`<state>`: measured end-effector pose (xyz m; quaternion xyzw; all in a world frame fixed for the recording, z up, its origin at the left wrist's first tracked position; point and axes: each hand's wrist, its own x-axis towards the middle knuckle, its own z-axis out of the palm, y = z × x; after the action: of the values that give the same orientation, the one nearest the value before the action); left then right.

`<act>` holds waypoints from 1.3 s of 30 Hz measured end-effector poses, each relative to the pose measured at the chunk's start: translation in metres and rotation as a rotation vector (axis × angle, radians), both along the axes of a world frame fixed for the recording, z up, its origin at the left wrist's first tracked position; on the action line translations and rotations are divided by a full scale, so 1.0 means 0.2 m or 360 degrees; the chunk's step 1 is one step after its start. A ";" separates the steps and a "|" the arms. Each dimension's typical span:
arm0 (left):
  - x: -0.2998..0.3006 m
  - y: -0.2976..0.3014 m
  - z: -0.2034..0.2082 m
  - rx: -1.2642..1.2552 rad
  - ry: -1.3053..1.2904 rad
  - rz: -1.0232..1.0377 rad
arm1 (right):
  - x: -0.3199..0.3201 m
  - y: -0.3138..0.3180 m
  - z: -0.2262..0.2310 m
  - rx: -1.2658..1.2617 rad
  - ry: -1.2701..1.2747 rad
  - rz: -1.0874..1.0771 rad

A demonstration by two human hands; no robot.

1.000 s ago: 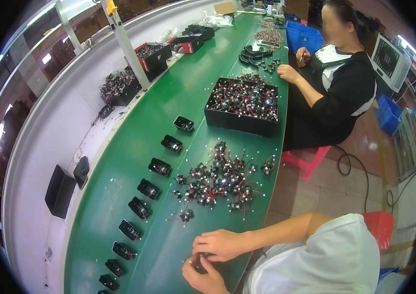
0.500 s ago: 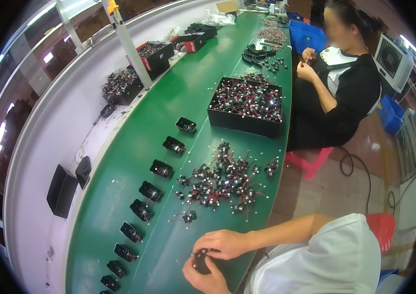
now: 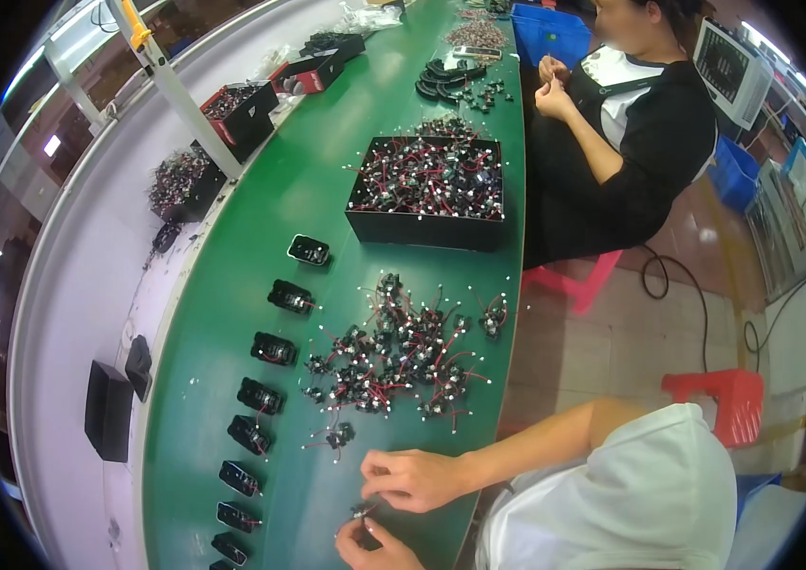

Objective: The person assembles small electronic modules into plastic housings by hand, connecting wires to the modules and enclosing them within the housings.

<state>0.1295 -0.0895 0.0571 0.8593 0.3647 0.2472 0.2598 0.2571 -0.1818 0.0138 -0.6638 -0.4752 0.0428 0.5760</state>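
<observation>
My left hand [image 3: 376,551] is at the lower edge, thumb and fingers closed around a small dark part [image 3: 361,513], mostly hidden by the fingers. Just above it, my right hand [image 3: 414,479] has its fingers curled together over the green table; what they hold, if anything, cannot be made out. Beyond my hands lies a loose heap of small black parts with red wires [image 3: 393,356] and white tips. One such wired part [image 3: 338,436] lies apart, nearest my right hand. To the left, black oval casings [image 3: 274,349] stand in a long row, several trailing red wires.
A black box [image 3: 422,231] full of wired parts stands behind the heap. A co-worker [image 3: 631,142] sits at the far right, hands together. Curved black pieces [image 3: 445,81] and a blue bin [image 3: 550,36] are farther off. A metal post [image 3: 180,95] rises at the table's left edge.
My hands have drawn apart; before, both were on a dark casing. My right hand has lifted off it, and my left is lower. The whole view has shifted, moving the table contents leftward.
</observation>
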 end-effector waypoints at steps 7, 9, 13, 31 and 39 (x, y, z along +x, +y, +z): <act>0.01 0.00 0.03 0.0044 0.0091 -0.0021 | 0.00 0.01 -0.01 0.0031 0.0087 0.0093; 0.00 0.00 0.02 0.0064 0.0105 -0.0035 | 0.00 0.01 -0.01 0.0050 0.0111 0.0130; -0.04 0.02 0.05 0.0009 -0.0053 -0.0043 | 0.01 0.01 -0.01 0.0130 0.0068 0.0149; -0.72 0.72 -0.16 0.1623 0.1114 0.1069 | 0.00 0.00 -0.03 -0.0059 0.0051 0.0283; -0.70 0.72 -0.01 0.1676 0.0696 0.1299 | 0.00 0.01 -0.02 -0.0086 0.0065 0.0320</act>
<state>-0.0104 0.0551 0.0553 0.6953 0.5338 0.2903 -0.3839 0.2574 -0.1804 0.0102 -0.6270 -0.5262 0.1268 0.5602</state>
